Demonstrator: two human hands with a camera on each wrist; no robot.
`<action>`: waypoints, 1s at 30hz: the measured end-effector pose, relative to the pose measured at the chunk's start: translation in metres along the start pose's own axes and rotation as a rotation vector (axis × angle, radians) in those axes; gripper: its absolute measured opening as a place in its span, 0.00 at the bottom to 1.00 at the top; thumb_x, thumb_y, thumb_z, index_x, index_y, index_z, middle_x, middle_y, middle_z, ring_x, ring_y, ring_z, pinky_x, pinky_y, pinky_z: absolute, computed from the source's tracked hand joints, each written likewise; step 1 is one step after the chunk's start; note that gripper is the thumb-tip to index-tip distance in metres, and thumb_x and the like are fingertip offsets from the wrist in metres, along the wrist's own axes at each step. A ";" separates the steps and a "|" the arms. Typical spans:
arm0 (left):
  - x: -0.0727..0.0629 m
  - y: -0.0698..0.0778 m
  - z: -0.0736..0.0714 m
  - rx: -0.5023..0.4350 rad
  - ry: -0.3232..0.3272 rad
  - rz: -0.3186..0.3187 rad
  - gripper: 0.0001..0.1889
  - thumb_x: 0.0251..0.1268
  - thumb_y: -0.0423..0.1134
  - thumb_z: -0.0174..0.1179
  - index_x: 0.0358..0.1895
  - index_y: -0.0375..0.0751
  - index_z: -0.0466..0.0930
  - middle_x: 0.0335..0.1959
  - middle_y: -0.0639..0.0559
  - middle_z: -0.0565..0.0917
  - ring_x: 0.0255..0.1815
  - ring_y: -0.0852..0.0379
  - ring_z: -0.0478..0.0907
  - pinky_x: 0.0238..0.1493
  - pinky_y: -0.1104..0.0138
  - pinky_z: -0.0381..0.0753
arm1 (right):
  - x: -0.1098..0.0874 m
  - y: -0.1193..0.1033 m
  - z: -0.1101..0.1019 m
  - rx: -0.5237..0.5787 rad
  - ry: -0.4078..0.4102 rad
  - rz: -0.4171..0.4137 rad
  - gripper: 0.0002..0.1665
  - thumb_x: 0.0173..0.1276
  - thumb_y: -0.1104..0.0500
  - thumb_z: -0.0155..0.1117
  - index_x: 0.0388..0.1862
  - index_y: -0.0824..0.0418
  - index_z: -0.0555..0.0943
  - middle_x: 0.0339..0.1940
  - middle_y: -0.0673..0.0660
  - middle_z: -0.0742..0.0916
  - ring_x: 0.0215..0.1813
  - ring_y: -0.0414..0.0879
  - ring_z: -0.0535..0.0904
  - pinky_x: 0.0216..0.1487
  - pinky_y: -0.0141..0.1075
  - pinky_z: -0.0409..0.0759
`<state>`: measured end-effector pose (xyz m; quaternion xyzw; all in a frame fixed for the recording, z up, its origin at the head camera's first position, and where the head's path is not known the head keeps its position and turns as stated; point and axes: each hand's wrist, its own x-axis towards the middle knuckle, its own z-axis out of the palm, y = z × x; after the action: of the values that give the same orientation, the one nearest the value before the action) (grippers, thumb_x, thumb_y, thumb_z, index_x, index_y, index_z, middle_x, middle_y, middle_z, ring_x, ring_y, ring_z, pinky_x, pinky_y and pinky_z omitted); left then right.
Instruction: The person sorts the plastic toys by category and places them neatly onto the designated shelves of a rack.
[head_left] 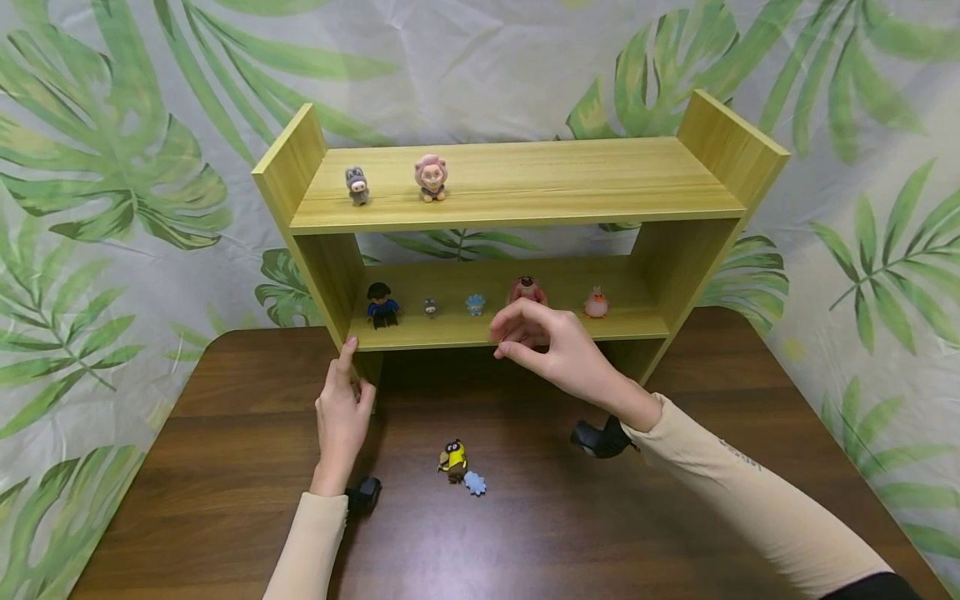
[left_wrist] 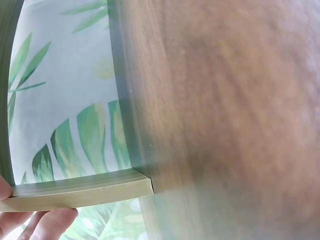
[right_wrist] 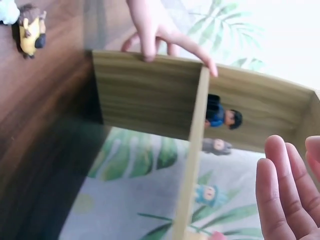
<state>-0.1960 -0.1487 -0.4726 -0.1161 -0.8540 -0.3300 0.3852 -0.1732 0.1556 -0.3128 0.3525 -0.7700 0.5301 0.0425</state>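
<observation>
My left hand grips the front edge of the left side panel of a wooden shelf unit, its thumb on one face and fingers on the other. In front of the middle shelf board, my right hand hangs with loosely bent fingers and nothing visible in them. Behind it a pink-red figurine is partly covered. On the same board stand a black-haired toy figure in blue, a tiny grey figurine, a light blue figurine and a pink bird-like figurine.
The top board carries a grey hooded figurine and a pink lion-like figurine. A yellow-and-brown figurine lies on the dark wooden table beside a small light blue piece. Leaf-patterned cloth hangs behind.
</observation>
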 end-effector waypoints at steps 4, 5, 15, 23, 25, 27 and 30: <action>0.000 0.000 0.000 0.000 0.001 0.002 0.44 0.55 0.17 0.51 0.72 0.61 0.54 0.29 0.44 0.67 0.17 0.60 0.54 0.17 0.64 0.58 | -0.006 0.007 0.007 0.017 -0.011 0.021 0.11 0.65 0.70 0.61 0.47 0.65 0.78 0.40 0.55 0.84 0.38 0.52 0.83 0.40 0.38 0.80; 0.000 0.000 0.000 0.000 0.001 0.002 0.44 0.55 0.17 0.51 0.72 0.61 0.54 0.29 0.44 0.67 0.17 0.60 0.54 0.17 0.64 0.58 | -0.007 0.009 0.009 0.019 -0.014 0.028 0.11 0.65 0.70 0.61 0.47 0.65 0.78 0.39 0.55 0.84 0.38 0.53 0.83 0.40 0.38 0.80; 0.000 0.000 0.000 0.003 0.003 0.001 0.44 0.54 0.17 0.51 0.72 0.60 0.54 0.29 0.44 0.67 0.17 0.60 0.54 0.17 0.64 0.58 | -0.021 0.027 0.030 0.028 -0.054 0.095 0.10 0.66 0.69 0.60 0.47 0.64 0.78 0.39 0.54 0.84 0.38 0.50 0.83 0.40 0.38 0.80; -0.001 0.001 -0.001 -0.003 -0.009 -0.015 0.43 0.56 0.18 0.51 0.72 0.60 0.54 0.30 0.44 0.67 0.17 0.58 0.55 0.17 0.64 0.58 | -0.032 0.041 0.046 0.059 -0.086 0.159 0.11 0.66 0.70 0.60 0.46 0.62 0.78 0.39 0.55 0.84 0.38 0.52 0.83 0.40 0.38 0.80; -0.001 0.001 -0.001 -0.004 -0.014 -0.020 0.43 0.56 0.18 0.51 0.72 0.60 0.54 0.30 0.43 0.67 0.17 0.58 0.55 0.17 0.64 0.58 | -0.034 0.045 0.050 0.067 -0.094 0.175 0.11 0.66 0.70 0.60 0.46 0.63 0.77 0.39 0.55 0.84 0.39 0.52 0.83 0.40 0.38 0.80; -0.001 0.001 -0.001 -0.005 -0.017 -0.025 0.42 0.57 0.18 0.51 0.72 0.60 0.54 0.30 0.43 0.67 0.17 0.58 0.55 0.17 0.64 0.58 | -0.037 0.049 0.053 0.071 -0.099 0.188 0.11 0.66 0.70 0.60 0.46 0.63 0.77 0.39 0.55 0.84 0.39 0.54 0.82 0.41 0.38 0.80; -0.001 0.002 -0.001 -0.005 -0.017 -0.027 0.42 0.57 0.19 0.51 0.72 0.60 0.55 0.30 0.43 0.67 0.16 0.58 0.55 0.17 0.64 0.58 | -0.039 0.054 0.059 0.070 -0.101 0.204 0.11 0.65 0.71 0.60 0.46 0.62 0.77 0.38 0.54 0.84 0.38 0.54 0.82 0.40 0.37 0.80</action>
<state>-0.1942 -0.1478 -0.4719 -0.1085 -0.8579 -0.3364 0.3730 -0.1573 0.1352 -0.3979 0.2998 -0.7840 0.5399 -0.0626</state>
